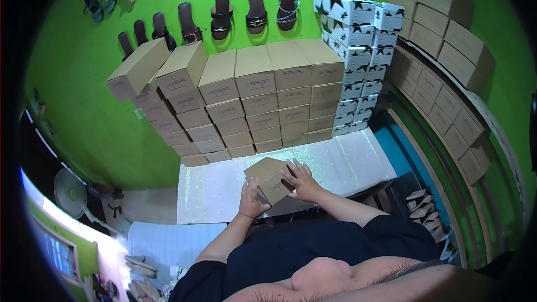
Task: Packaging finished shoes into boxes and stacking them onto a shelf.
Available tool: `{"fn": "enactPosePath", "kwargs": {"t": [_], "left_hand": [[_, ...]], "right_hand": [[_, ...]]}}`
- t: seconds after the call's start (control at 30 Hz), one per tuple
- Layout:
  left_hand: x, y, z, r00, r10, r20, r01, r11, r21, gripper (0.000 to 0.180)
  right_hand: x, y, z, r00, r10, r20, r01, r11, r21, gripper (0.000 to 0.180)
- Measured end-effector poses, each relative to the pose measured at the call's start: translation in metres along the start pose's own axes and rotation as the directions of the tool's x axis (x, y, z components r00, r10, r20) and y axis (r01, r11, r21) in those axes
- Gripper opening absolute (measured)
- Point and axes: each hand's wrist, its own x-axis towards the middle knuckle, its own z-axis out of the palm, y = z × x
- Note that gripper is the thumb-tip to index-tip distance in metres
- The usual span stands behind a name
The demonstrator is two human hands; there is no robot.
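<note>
A closed brown cardboard shoebox [274,187] is between my two hands, tilted, at the near edge of a glittery white tabletop [358,159]. My left hand [254,198] presses on its left side, fingers pointing up along the cardboard. Against the right side, my right hand [302,182] has its fingers spread over the upper edge. The box's near face carries a small printed panel. Its underside is hidden, so I cannot tell whether it rests on the table.
Behind the table's middle rise stacked brown shoeboxes [254,81], the leftmost ones leaning. White boxes with black stars [355,56] stand beside them. Sandals [256,8] hang on the green wall. Shelves at right hold more brown boxes [464,47]. A fan [70,190] stands at left.
</note>
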Motion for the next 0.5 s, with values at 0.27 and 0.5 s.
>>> {"fn": "enactPosePath", "kwargs": {"t": [0.27,0.5], "left_hand": [[0.019,0.059,0.0,0.979,0.18,0.093,-0.175,0.983,-0.061,0.108],[0.03,0.165,0.029,0.928,0.312,0.202,-0.268,0.938,-0.219,0.11]], "right_hand": [[-0.079,0.039,-0.046,0.967,0.248,0.063,-0.25,0.968,0.014,0.116],[-0.199,0.068,-0.093,0.969,0.246,-0.022,-0.238,0.953,0.189,0.115]]}}
